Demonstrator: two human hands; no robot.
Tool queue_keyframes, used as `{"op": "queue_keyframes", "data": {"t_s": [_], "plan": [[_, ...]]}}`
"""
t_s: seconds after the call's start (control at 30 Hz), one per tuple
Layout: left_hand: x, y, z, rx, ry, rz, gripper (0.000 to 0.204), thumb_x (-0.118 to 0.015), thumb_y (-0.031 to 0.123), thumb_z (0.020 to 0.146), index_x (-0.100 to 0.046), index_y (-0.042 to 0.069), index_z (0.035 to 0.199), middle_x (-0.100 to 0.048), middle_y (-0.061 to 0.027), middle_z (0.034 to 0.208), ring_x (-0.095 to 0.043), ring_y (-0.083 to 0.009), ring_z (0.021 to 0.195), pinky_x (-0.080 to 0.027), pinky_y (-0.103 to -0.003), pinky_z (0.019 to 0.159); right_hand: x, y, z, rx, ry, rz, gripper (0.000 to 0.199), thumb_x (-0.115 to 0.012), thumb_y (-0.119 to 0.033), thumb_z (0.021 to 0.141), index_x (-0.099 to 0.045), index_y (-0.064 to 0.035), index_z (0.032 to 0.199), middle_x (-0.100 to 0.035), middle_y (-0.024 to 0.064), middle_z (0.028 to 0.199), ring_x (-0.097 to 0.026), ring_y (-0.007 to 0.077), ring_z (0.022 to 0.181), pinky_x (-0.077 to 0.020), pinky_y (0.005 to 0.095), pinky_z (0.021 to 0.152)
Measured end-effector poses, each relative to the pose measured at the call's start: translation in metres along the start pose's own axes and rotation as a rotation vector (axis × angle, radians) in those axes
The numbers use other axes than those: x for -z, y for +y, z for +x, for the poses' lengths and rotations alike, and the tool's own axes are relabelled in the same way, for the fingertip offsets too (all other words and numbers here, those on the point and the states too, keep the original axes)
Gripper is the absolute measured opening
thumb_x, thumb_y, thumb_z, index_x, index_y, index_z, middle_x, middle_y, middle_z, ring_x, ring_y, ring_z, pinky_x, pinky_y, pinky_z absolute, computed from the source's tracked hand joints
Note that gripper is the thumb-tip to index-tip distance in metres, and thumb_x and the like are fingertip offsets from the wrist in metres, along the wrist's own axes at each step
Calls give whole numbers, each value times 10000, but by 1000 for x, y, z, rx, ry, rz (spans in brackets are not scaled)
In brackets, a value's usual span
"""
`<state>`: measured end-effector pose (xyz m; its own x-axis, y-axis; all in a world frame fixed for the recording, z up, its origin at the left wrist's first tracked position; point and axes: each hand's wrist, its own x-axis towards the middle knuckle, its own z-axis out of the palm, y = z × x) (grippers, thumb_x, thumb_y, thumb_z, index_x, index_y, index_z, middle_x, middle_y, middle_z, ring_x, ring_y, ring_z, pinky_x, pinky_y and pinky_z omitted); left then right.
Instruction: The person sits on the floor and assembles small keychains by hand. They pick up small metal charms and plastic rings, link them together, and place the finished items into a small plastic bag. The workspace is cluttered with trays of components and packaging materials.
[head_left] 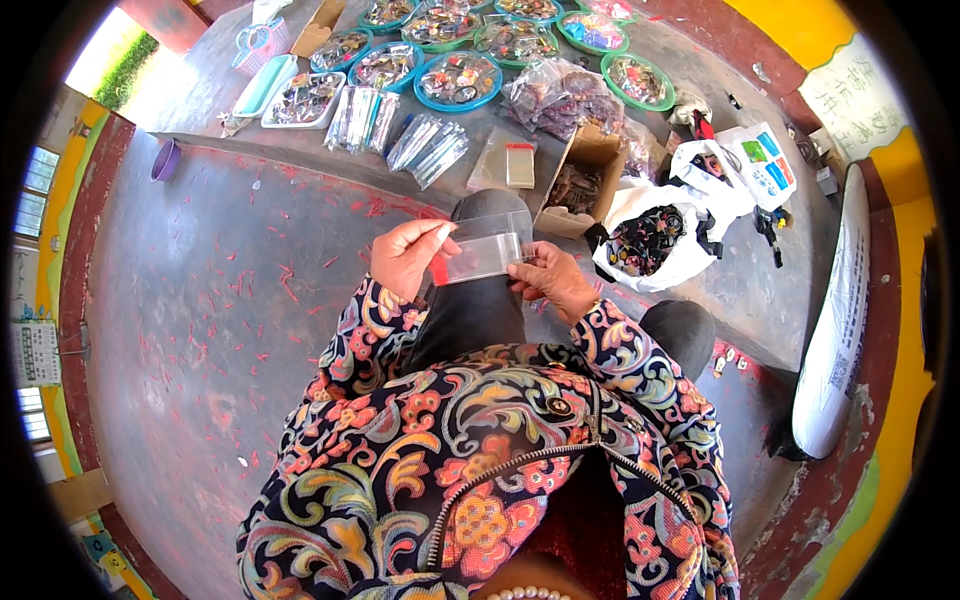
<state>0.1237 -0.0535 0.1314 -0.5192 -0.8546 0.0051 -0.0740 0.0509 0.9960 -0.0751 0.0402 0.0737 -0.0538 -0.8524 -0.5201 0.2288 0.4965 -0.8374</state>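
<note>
A clear flat plastic bag [482,257] with a red strip at one end is stretched between my hands, above my knee. My left hand [408,252] pinches its left side, thumb and fingers closed. On the right edge, my right hand [556,280] grips the plastic between thumb and fingers. I cannot tell whether it is one bag or a thin stack. Beyond my hands, a similar small pack [520,166] with a red end lies on the grey raised ledge.
An open cardboard box [558,224] and a white sack [612,270] of small dark items stand right of my hands. Farther back are bundles of packaged sticks [427,152], bagged purple goods [562,95] and several filled basins [457,104]. Red scraps litter the floor [230,300].
</note>
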Motion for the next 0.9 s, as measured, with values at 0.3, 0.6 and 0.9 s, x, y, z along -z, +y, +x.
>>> {"op": "queue_keyframes", "data": {"t_s": [0.3,0.6,0.9], "plan": [[-35,19,-9,90,-220,66,186,-505,148,855,-605,5,917,-628,-58,718,-567,-78,618,-431,-189,521,50,-23,-42,204,212,53,256,-536,-248,840,-543,-29,971,-586,35,863,-537,104,735,-415,210,625],[-104,-23,-7,-90,-575,265,162,-523,132,829,-598,-7,867,-620,-68,692,-581,-101,641,-458,-231,591,65,-17,-87,211,-114,-369,162,-568,-84,783,-600,22,901,-594,26,797,-514,71,748,-407,204,690],[-147,-65,-9,396,-494,-230,178,-577,195,812,-595,30,876,-612,-31,781,-556,-73,678,-404,-179,523,85,49,-80,131,282,404,87,-608,-123,780,-603,-36,788,-586,20,686,-557,111,636,-442,227,611]]}}
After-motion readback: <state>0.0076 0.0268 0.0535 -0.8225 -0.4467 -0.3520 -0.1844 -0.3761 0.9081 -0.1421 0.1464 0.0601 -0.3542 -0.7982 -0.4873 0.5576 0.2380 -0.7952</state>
